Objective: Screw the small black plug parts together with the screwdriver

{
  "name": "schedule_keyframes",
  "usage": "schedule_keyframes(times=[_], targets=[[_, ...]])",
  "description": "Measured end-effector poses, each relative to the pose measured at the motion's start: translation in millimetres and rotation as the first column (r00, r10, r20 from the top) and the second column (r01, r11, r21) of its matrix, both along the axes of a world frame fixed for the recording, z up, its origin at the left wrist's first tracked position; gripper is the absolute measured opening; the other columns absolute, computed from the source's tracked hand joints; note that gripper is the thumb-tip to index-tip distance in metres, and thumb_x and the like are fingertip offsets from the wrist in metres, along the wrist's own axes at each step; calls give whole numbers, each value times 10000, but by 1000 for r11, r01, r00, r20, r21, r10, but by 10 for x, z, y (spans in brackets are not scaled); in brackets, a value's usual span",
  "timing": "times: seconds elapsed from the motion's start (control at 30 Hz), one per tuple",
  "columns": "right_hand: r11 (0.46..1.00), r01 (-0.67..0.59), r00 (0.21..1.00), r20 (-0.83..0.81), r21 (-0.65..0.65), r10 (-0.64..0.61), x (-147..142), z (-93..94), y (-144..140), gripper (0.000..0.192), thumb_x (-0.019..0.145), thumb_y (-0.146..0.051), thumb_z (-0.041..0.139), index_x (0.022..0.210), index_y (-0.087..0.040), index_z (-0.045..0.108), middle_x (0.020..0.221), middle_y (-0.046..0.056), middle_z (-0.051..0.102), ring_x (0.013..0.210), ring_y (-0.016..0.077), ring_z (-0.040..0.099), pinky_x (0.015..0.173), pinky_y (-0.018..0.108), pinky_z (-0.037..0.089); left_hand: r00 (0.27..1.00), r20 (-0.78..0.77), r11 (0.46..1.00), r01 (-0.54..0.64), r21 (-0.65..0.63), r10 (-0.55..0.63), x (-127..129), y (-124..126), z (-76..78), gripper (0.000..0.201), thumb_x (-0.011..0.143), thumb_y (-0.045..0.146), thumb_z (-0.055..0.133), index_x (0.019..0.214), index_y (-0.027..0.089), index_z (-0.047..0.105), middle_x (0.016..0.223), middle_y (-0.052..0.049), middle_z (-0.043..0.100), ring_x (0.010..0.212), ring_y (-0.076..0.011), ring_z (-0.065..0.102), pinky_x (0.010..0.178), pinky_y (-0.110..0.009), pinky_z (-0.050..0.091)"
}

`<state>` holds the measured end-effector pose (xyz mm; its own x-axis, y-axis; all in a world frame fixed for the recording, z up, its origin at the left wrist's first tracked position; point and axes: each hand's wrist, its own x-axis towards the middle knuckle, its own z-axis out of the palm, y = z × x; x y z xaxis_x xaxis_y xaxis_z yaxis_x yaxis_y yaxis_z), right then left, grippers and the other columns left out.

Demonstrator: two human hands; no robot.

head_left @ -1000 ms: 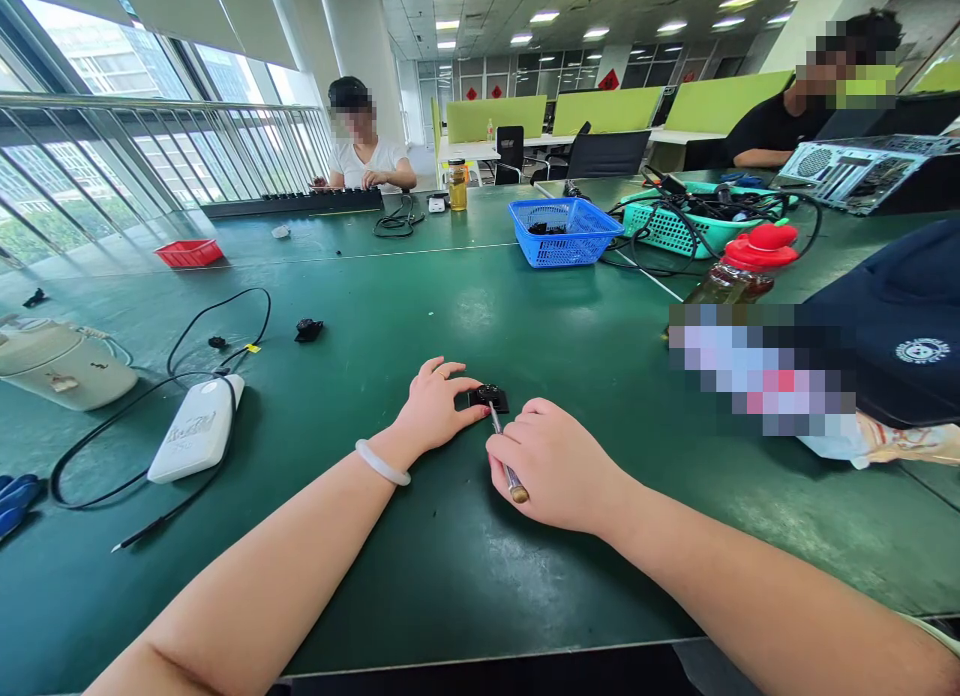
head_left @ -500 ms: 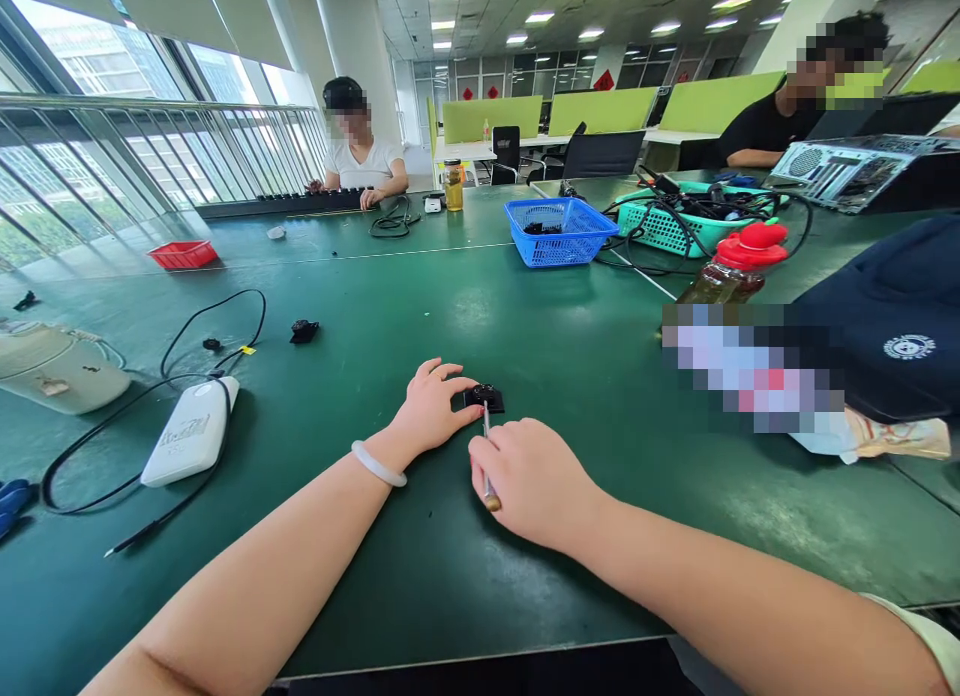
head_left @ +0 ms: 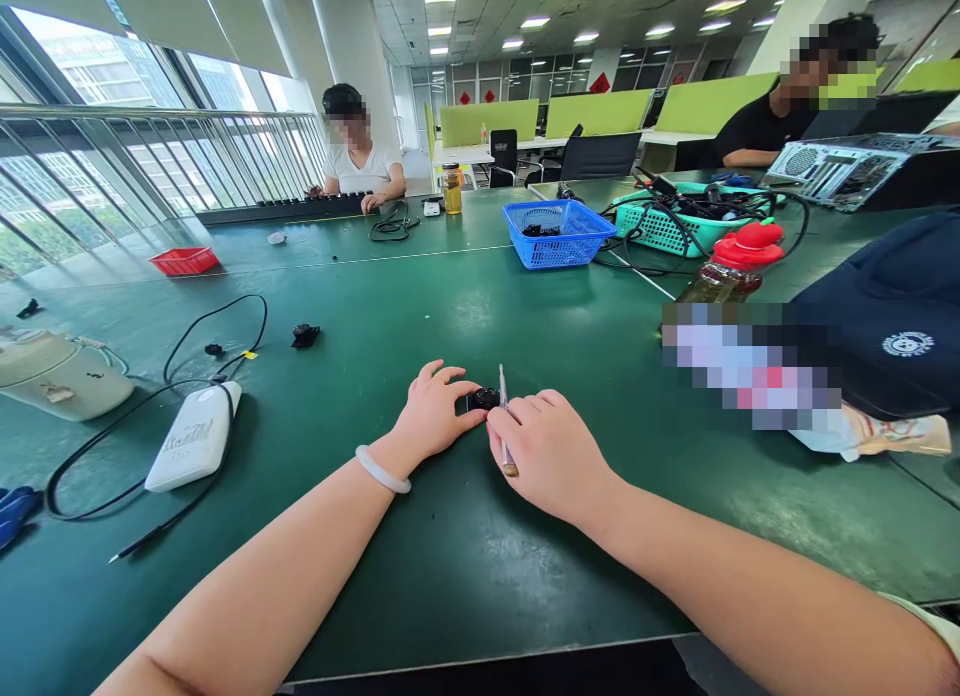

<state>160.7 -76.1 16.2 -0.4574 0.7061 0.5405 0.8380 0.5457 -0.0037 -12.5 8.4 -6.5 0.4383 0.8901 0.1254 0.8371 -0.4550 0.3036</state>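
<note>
A red-lidded bottle (head_left: 726,276) stands near a green basket (head_left: 646,226) of tangled cables (head_left: 709,204).

Black part (head_left: 486,400) at the left fingertips (head_left: 471,417); silver tool (head_left: 502,384) with brownish end (head_left: 511,469) in the right fingers (head_left: 519,414); green tabletop (head_left: 450,566) beneath; blue lattice-patterned basket (head_left: 561,252) beyond.

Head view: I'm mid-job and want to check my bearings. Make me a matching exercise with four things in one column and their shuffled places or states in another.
Things
1. Slim metal tool
2. Blue basket
3. Small black part
4. Shallow tray

Places and states
A. Red, toward the left side of the picture
B. Between thumb and fingers of the left hand
C. Holding dark pieces, beside the teal basket
D. Gripped in the right hand

Pairs
1-D, 2-C, 3-B, 4-A
</note>
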Motion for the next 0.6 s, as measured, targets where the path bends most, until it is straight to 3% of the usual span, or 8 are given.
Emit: schedule_keyframes(times=[0.2, 0.6], targets=[[993, -112, 993, -39, -47, 110, -61, -30, -106, 230, 851, -173, 491, 629, -181, 552, 534, -17, 518, 507, 119, 345, 653, 310, 239, 1000, 20, 1000, -5, 1, 5, -2, 5, -11, 368, 816, 433, 682, 1154, 288, 702, 1380, -57, 546, 1413, -352, 271, 1152, -557, 279], [987, -111, 991, -91, -113, 101, -24, -4, -77, 233, 851, -170, 483, 630, -172, 555, 523, -27, 506, 505, 109, 335, 619, 292, 234, 1000, 20, 1000, -10, -2, 10, -6, 13, -26, 379, 814, 467, 680, 1150, 293, 703, 1378, -52, 549, 1408, -353, 278, 1149, -553, 285]])
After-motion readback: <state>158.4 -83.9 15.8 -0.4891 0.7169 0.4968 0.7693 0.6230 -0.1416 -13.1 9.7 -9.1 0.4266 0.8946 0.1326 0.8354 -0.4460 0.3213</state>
